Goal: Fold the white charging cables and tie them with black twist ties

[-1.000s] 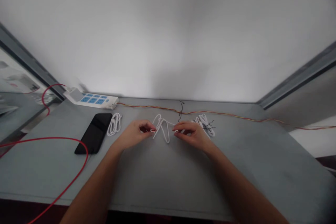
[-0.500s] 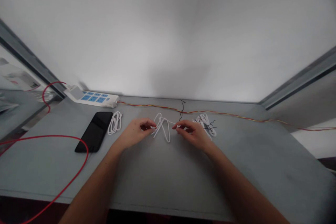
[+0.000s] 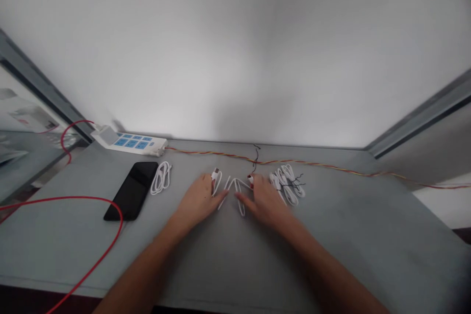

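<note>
A white USB charging cable (image 3: 236,182) lies in loose loops on the grey tabletop between my two hands. My left hand (image 3: 196,202) is closed around one end of it, with a USB plug (image 3: 215,175) showing beyond the fingers and the thumb over the strand. At the opposite side, my right hand (image 3: 265,202) holds the other end; a small connector (image 3: 250,178) shows at its fingertips. The undersides of both hands are hidden. Just right of my right hand are coiled white cables (image 3: 290,184) with thin black ties.
To the left lie a black phone (image 3: 134,191) and another coiled white cable (image 3: 161,178). A power strip (image 3: 132,143) with a charger stands at the back left. A twisted red-yellow wire (image 3: 324,164) runs along the wall; a red cable (image 3: 99,255) loops across the left side.
Both hands have come lower toward the tabletop and turned palm-down, with the cable's ends still held. The USB plug at my left hand now shows clearly. The view has tilted slightly.
</note>
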The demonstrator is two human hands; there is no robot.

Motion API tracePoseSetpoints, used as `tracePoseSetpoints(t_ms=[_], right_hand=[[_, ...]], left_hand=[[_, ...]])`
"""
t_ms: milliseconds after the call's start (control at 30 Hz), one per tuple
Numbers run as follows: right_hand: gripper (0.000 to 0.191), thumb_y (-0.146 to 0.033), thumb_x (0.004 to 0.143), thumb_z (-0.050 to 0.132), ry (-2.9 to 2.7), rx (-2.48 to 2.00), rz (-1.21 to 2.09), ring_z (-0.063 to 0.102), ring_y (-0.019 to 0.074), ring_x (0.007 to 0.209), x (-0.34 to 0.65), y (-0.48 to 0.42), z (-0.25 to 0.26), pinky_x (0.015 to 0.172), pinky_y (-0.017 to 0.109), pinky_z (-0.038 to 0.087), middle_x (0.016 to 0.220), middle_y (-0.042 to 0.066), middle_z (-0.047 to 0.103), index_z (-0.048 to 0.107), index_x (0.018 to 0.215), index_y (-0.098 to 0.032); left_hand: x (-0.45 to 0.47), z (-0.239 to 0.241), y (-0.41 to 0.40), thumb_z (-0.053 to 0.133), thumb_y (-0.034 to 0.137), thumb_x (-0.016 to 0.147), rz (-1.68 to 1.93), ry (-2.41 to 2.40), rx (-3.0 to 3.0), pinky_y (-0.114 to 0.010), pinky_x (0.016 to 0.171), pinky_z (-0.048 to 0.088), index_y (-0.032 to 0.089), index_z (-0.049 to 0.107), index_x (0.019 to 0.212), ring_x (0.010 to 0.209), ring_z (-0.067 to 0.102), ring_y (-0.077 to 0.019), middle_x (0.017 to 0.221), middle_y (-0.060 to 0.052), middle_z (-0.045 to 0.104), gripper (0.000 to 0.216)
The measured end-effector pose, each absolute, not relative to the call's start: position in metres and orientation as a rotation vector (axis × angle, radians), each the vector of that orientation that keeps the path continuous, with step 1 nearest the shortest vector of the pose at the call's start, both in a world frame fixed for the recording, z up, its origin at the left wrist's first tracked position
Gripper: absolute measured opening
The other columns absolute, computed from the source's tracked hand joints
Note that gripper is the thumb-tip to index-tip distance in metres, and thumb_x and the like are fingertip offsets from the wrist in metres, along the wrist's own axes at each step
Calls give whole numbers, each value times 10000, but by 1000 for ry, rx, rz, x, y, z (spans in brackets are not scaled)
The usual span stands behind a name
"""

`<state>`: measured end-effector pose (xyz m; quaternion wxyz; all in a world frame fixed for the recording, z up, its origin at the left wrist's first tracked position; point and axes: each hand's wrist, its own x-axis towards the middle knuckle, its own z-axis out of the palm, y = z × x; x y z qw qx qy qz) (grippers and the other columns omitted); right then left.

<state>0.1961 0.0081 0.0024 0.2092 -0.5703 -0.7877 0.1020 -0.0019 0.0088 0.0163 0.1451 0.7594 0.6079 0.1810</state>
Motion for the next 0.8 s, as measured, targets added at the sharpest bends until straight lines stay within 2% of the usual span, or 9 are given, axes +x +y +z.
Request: tracePoseSetpoints(t_ms=[67,133,267,400,500,600,700,800], right_hand=[[393,-477,718,691,-2228,-1616,292,612,282,847,193,5,2,689,350,443,897,113,625,523,922,-185],[423,-442,655,745,-2222,-1660,376,615,282,844,192,4,2,667,341,442,902,106,624,510,903,-192],[357,-359,645,745,-2154,-1705,591,611,249,724,195,5,4,557,300,396,755,63,614,443,775,-222],[343,-299,668,694,-2009,-1702,706,562,191,601,198,8,7,515,288,377,672,12,566,363,736,-240],[314,-308,694,645,-1833,-1669,755,535,162,570,199,11,5,541,300,421,672,-14,522,345,754,-240],[305,-334,697,625,-1642,-1556,910,555,154,591,198,16,-2,547,309,469,728,-9,525,356,800,-235],[385,-362,661,652,-1360,-1393,1149,611,154,629,196,21,-7,491,288,502,854,15,549,329,830,-239],[494,-376,605,721,-1133,-1288,1259,665,165,661,194,22,-6,508,280,544,878,-1,548,289,807,-244]], left_hand=[[-1,17,7,604,456,773,480,1724,2157,-317,657,428,199,497,790,728,585,-215,789,-47,593,279],[-1,16,7,594,394,785,469,1690,2118,-315,663,426,200,508,822,739,599,-216,815,-52,624,216],[-1,14,8,493,315,843,515,1653,2017,-318,662,427,199,514,887,708,621,-204,855,-59,666,125],[2,13,8,470,344,864,649,1600,1798,-294,617,440,198,465,826,663,650,-185,794,-40,657,151],[4,13,9,490,388,864,778,1413,1502,-243,521,437,206,457,966,753,683,-181,1026,-75,675,212],[5,13,13,507,412,863,864,1294,1247,-212,470,425,232,423,1156,821,687,-181,1227,-98,623,353],[4,14,15,539,386,857,921,1248,1088,-219,534,456,217,476,1206,825,687,-173,1276,-103,599,393],[5,15,15,602,373,828,937,1141,987,-232,637,480,187,557,1150,856,684,-170,1272,-107,603,375]])
